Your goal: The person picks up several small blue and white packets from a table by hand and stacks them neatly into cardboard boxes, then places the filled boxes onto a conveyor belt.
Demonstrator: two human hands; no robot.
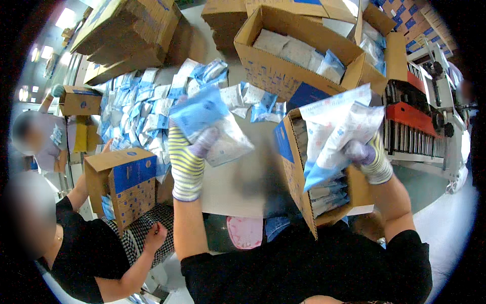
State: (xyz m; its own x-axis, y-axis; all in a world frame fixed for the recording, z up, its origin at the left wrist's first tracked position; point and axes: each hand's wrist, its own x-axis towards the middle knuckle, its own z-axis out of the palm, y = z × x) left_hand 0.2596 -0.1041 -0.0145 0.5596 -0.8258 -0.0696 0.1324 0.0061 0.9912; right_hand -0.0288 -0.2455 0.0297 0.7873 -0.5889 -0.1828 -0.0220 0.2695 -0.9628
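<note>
A striped glove with purple fingertips covers my left hand point(189, 157), which is closed around a blue-and-white plastic packet point(210, 114) raised over the table. My right hand point(368, 157), gloved the same way, grips blue-and-white packets point(331, 126), apparently two overlapping, above an open cardboard box point(298, 177). Inside that box, which leans near my body, more packets point(328, 195) stand in a row. The fingers behind the packets are partly hidden.
A heap of packets point(136, 106) covers the table's left part. Another open carton point(283, 76) holding packets stands at the back. Flattened cardboard point(126, 35) is stacked far left. A co-worker point(76, 243) sits at left beside a box point(124, 177). Red-and-black roller machinery point(412, 116) is at right.
</note>
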